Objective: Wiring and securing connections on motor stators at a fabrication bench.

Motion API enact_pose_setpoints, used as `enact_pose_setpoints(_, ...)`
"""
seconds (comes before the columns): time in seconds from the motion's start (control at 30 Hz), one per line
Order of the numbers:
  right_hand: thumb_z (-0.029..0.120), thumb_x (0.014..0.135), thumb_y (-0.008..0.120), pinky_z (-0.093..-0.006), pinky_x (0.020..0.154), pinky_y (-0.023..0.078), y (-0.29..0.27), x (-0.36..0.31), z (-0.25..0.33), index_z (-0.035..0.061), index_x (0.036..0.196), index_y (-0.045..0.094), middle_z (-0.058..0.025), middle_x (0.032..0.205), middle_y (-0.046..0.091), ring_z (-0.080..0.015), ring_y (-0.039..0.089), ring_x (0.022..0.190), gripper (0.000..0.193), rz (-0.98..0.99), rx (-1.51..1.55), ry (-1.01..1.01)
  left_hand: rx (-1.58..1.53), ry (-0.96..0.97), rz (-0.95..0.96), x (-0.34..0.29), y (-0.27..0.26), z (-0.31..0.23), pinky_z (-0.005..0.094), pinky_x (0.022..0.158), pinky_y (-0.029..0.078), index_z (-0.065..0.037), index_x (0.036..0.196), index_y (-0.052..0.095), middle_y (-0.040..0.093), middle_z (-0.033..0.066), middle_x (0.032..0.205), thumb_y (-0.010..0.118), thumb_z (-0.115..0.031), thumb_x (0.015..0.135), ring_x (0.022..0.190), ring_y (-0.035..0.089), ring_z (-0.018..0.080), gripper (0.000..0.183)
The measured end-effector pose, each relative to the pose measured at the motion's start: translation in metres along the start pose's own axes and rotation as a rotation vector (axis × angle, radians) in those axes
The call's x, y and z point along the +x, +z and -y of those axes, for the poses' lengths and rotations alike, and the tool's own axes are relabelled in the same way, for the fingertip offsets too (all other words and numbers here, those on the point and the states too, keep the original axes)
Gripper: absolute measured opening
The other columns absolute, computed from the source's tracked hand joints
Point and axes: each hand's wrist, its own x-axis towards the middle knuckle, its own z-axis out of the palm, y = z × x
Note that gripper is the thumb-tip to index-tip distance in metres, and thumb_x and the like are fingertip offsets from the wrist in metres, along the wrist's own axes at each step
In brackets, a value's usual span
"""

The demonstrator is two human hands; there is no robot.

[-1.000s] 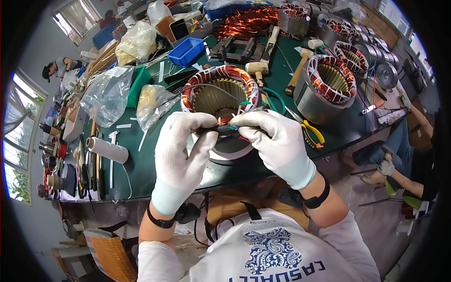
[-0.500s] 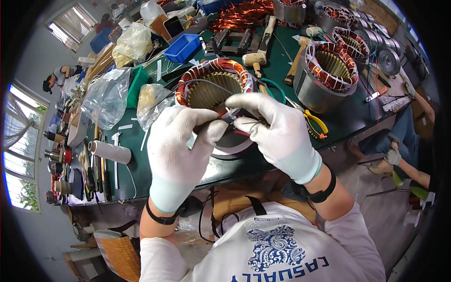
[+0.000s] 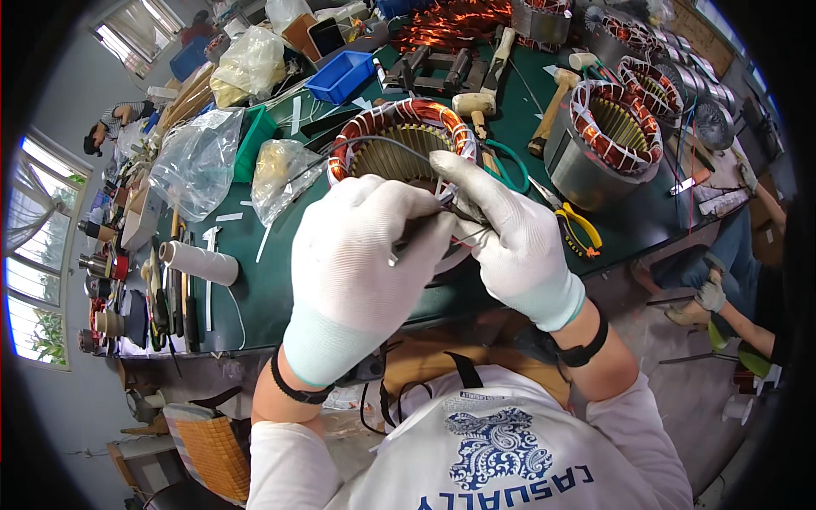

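"Stator (image 3: 387,160), upright on the green table (image 3: 272,302) at the centre of the frame, bore open toward the upper edge. How do the hands stand to it?"

"Both are gloved and meet at its near rim. The right hand (image 3: 523,246) pinches thin wires (image 3: 464,206) between thumb and forefinger; the left hand (image 3: 365,246) has its fingers bent and its tips brought to the same spot, but what they grip is hidden, so its hold cannot be told."

"Why bring the two together?"

"Presumably because the wires are slack and fine, and opposed fingertips keep their ends in control. The stator, likely heavy, seems to stand by its own weight, needing no hand."

"And the surroundings?"

"A dark lead (image 3: 387,138) arcs across the bore, perhaps left long for reach. The pliers (image 3: 565,211), right of centre, lie just beside the right hand, probably for easy pick-up."

"What differs from half a second ago?"

"The left hand sits farther right, its back turned more to the viewer, covering the gap that then showed between its thumb and forefinger. The right forefinger is more outstretched over the rim. The small blue piece then visible at the fingertips is now concealed."
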Motion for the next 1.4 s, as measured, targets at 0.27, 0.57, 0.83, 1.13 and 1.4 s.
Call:
enact_pose_setpoints(0.27,-0.003,0.093,0.06,-0.0201,0.071,0.046,-0.034,0.031,-0.008,0.003,0.125,0.066,-0.0021,0.089,0.059,-0.0066,0.054,0.073,0.034,-0.213,0.173,0.047,-0.297,-0.055,-0.126,0.0,-0.013,0.025,0.0321,0.071,0.052,-0.004,0.101,0.069,0.067,0.0092,0.086,0.07,-0.01,0.091,0.078,0.066,0.0214,0.012)
enact_pose_setpoints(0.57,0.016,0.08,0.076,-0.0364,0.067,0.051,-0.062,0.079,-0.006,0.021,0.102,0.076,-0.0092,0.088,0.061,-0.0276,0.065,0.077,0.022,0.212,-0.381,-0.434,-0.1,0.226,-0.122,0.0,-0.003,0.027,0.0371,0.071,0.053,-0.005,0.103,0.07,0.069,0.011,0.092,0.067,0.006,0.081,0.079,0.066,0.0286,0.025)
enact_pose_setpoints(0.83,0.015,0.081,0.073,-0.0375,0.062,0.053,-0.035,0.023,0.003,0.013,0.091,0.067,-0.0094,0.088,0.062,-0.0294,0.066,0.072,0.012,0.102,-0.291,-0.248,0.046,0.413,-0.074,-0.037,0.013,0.038,0.0364,0.079,0.051,-0.009,0.097,0.071,0.07,0.0046,0.094,0.079,0.0,0.067,0.088,0.067,0.0255,0.032)
enact_pose_setpoints(1.13,0.006,0.084,0.072,-0.0335,0.073,0.054,-0.013,0.022,0.027,0.0063,0.105,0.069,-0.0115,0.089,0.067,-0.0241,0.069,0.08,0.021,0.139,0.065,0.216,-0.101,0.142,-0.317,-0.029,0.008,0.042,0.0373,0.082,0.053,-0.004,0.101,0.068,0.068,0.0105,0.098,0.083,0.0,0.07,0.088,0.065,0.0271,0.035)
enact_pose_setpoints(1.4,0.018,0.089,0.069,-0.0345,0.073,0.054,-0.015,0.019,0.028,0.0132,0.107,0.074,-0.0096,0.094,0.069,-0.0291,0.068,0.082,0.019,0.154,-0.073,0.082,0.119,0.331,-0.06,-0.004,-0.014,0.043,0.0362,0.077,0.052,-0.008,0.098,0.073,0.068,0.0066,0.093,0.079,-0.01,0.077,0.087,0.066,0.0273,0.022)
